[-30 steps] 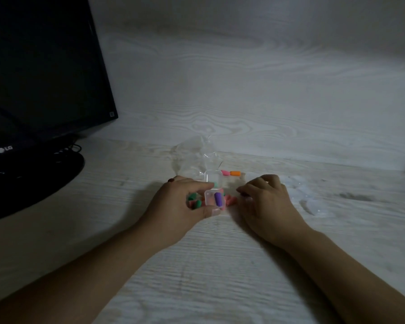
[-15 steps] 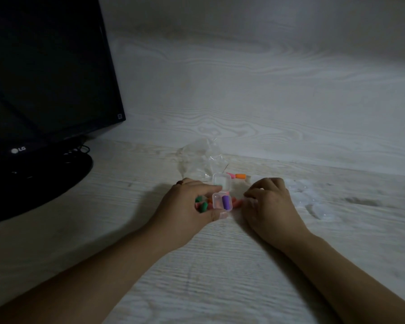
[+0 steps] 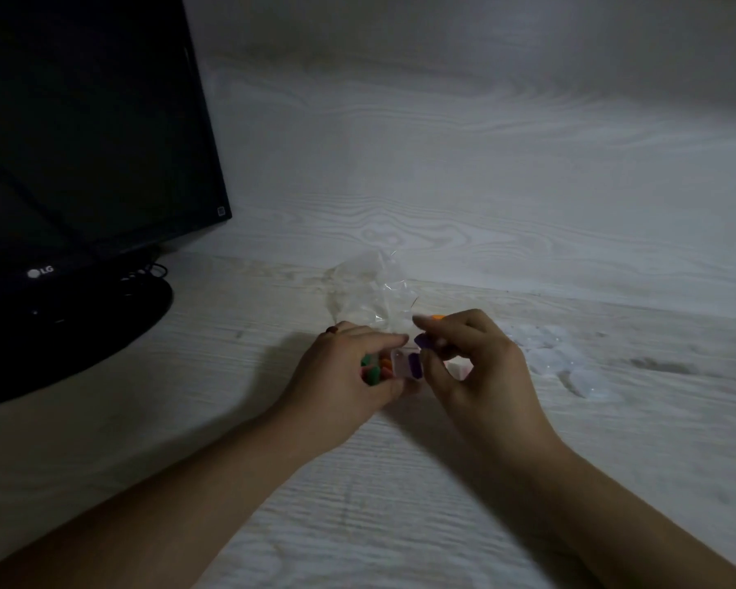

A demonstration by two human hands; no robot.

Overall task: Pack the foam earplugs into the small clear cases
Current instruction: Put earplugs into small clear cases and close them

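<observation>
Both hands meet at the middle of the pale wood-grain table (image 3: 400, 503). The left hand (image 3: 349, 376) curls around a small clear case (image 3: 404, 365), thumb laid along its top edge, and a purple earplug (image 3: 414, 364) already lies inside it. Tucked in that same palm sits a clutch of loose earplugs, green (image 3: 372, 374) and orange (image 3: 386, 367), pressed against the case's left side. The right hand (image 3: 476, 367) comes in just beside the case, fingers bent, pinching a second purple earplug (image 3: 422, 341) between thumb and forefinger, right above the open case. Whether that plug touches the case rim is hard to tell in this dim light. Behind the right hand's fingers an orange earplug (image 3: 436, 317) peeks out on the table. Just behind both hands a crumpled clear plastic bag (image 3: 366, 295) stands up from the table. Off to the right, a cluster of more clear cases (image 3: 557, 359) lies on the table, near the right hand but apart from it. At far left a black LG monitor (image 3: 81, 142) stands on its round base.
</observation>
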